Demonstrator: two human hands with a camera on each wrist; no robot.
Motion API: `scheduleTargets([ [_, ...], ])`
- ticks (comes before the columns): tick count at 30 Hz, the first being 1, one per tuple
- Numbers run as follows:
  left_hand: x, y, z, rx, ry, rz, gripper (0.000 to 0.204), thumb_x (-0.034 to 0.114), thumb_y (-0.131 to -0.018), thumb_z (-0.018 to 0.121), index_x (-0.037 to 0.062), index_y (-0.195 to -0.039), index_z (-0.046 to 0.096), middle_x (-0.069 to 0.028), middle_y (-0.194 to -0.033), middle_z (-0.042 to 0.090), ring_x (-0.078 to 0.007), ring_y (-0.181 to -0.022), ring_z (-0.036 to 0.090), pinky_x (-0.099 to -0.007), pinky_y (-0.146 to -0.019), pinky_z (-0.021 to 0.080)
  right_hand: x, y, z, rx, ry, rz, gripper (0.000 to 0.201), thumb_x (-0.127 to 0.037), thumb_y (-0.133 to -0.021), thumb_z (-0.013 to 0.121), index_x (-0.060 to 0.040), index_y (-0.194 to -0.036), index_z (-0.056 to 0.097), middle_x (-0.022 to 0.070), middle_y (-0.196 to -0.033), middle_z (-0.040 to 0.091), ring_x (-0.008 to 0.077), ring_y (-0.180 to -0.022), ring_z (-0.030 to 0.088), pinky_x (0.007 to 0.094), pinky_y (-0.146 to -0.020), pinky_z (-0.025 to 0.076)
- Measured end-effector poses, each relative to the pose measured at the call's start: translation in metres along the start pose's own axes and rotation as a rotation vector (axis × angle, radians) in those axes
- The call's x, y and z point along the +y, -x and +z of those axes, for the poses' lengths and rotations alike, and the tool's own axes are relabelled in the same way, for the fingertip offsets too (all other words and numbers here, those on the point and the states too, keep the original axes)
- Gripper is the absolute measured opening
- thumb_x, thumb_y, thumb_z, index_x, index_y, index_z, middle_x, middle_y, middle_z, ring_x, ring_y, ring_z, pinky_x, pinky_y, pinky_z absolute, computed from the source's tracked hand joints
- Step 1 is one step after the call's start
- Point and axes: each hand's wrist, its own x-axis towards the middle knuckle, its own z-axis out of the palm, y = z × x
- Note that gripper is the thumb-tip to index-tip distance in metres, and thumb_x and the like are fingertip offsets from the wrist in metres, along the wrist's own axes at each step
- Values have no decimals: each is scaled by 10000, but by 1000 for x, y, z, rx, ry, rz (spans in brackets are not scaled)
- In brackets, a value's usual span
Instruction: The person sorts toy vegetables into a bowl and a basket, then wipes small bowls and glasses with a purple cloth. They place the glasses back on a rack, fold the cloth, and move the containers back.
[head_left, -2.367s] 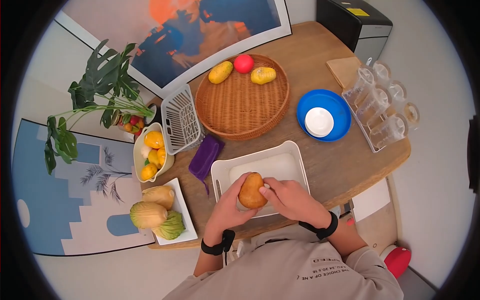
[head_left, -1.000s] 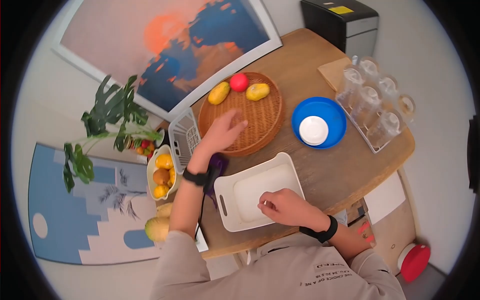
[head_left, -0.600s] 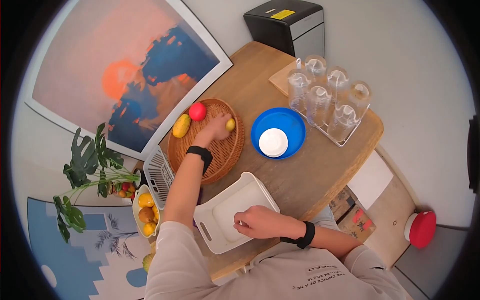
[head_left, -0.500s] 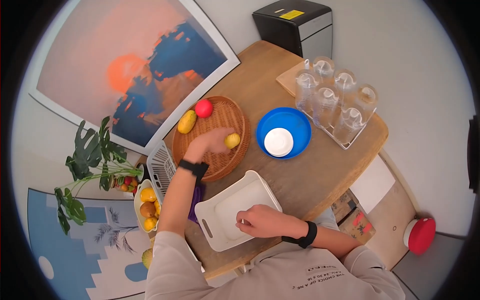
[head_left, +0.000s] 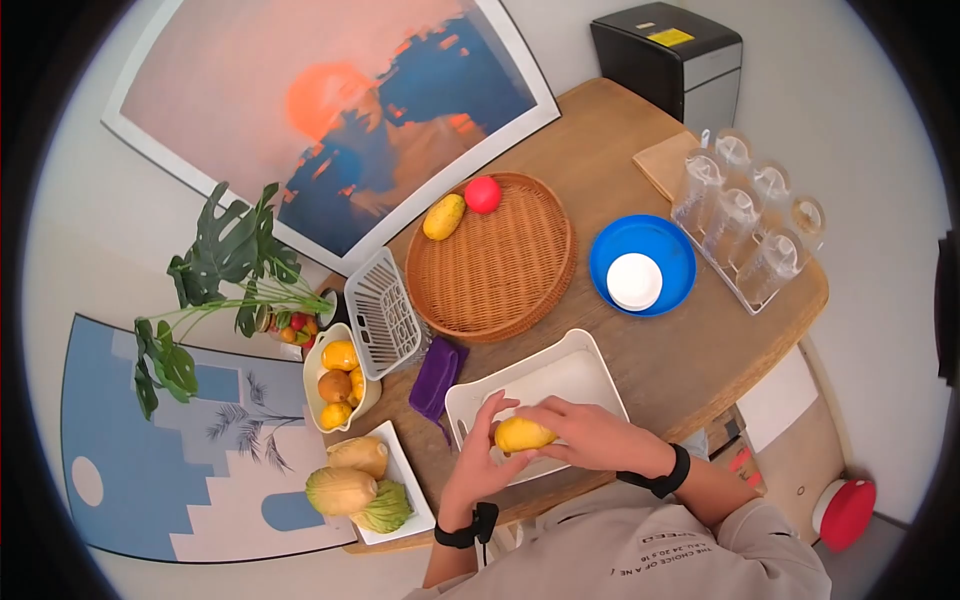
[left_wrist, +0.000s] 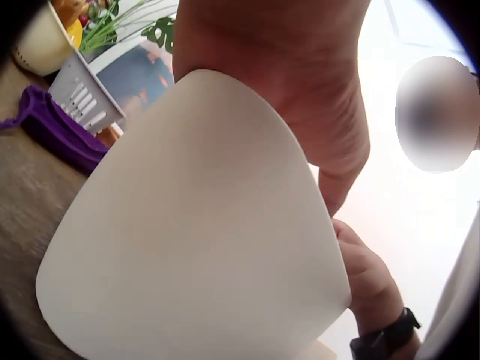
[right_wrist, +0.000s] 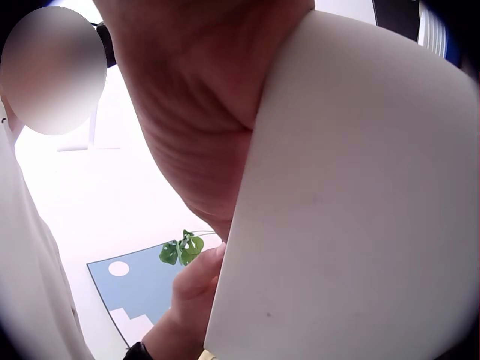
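Note:
A yellow mango (head_left: 524, 434) is held over the white plastic bin (head_left: 600, 367). My left hand (head_left: 482, 462) grips it from the left between thumb and fingers. From the other side my right hand (head_left: 606, 437) holds its right end, fingers curved over the top. In the left wrist view the bin's outer wall (left_wrist: 202, 225) hides the left fingers and the fruit. The right wrist view likewise has the bin wall (right_wrist: 345, 195) in front of the right fingers. Another yellow mango (head_left: 444, 217) and a red ball-shaped fruit (head_left: 483, 195) lie in the round wicker tray (head_left: 490, 270).
Left of the bin are a purple cloth (head_left: 437, 378), a grey slotted basket (head_left: 382, 312), a cream bowl (head_left: 372, 400) of fruit, and a white plate (head_left: 415, 497) with cabbages. A blue basin (head_left: 680, 288) holding a white bowl (head_left: 635, 281) and a glass rack (head_left: 735, 285) stand right.
The brown round fruit both hands held went into the cream bowl. My left hand took a mango from the wicker tray back over the bin, where my right hand now holds it too.

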Motion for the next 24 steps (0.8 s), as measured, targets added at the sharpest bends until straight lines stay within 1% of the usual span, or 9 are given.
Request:
scheduleTargets([
  [3,5,0,0,8,-172,174,847,97,-781,810,43,-1501,367,-150,-1409,504,-229,-1049,609,-306,-827,511,-16,-8,-13,-106,-85,430,576,-271,-946,667,-138,-1461,447,199,-1230,619,390,-1006,670,451,-833,547],
  [7,-1,1,3,-42,-231,153,817,67,-758,789,54,-1482,410,-157,-1405,497,-229,-1025,598,-303,-780,512,-17,-7,-15,-75,-61,160,648,-285,-944,643,-83,-1490,359,232,-959,658,444,-844,662,494,-740,523],
  [11,3,0,4,42,-41,-25,809,12,-723,789,45,-1450,438,-148,-1370,518,-289,-1230,551,-379,-1030,458,8,-8,9,135,25,-180,591,-358,-986,587,-80,-1467,387,222,-756,652,458,-755,656,497,-689,511],
  [15,-9,-3,4,59,-133,163,789,22,-743,797,47,-1446,442,-138,-1369,517,-258,-1257,539,-368,-1049,449,-8,-5,-2,13,176,225,342,-355,-1017,546,-57,-1155,638,198,-699,642,444,-708,656,478,-664,518],
  [18,-5,1,-2,72,-82,187,777,-10,-794,784,64,-1476,420,-95,-1406,497,-200,-1290,509,-351,-1075,433,-12,-1,-9,41,-125,263,467,-354,-1048,498,1,-791,657,188,-614,608,412,-630,638,452,-629,516],
  [20,-5,6,-4,178,153,96,781,-33,-808,775,73,-1488,404,-83,-1408,499,-204,-1314,495,-357,-1097,418,-12,-1,-7,92,-162,218,528,-353,-1060,476,12,-717,642,169,-570,586,363,-575,623,426,-604,506],
  [22,-29,3,-20,457,385,126,737,-48,-852,734,54,-1478,359,-104,-1260,587,-185,-1014,648,-312,-817,566,-14,-2,-7,114,-177,206,543,-337,-1065,465,20,-694,641,132,-551,577,282,-538,600,383,-569,485],
  [23,-33,0,-35,568,568,139,544,23,-924,674,37,-1399,411,-135,-1193,612,-169,-850,658,-277,-668,552,-16,-3,-8,105,-172,214,526,-321,-1063,466,22,-708,648,105,-554,579,226,-528,585,353,-548,469],
  [24,-27,-5,-52,722,562,210,379,139,-1001,605,34,-1330,447,-161,-1151,633,-192,-830,662,-284,-663,547,-17,-3,-9,98,-168,224,509,-304,-1061,467,25,-722,655,77,-557,581,169,-518,570,323,-527,452],
])
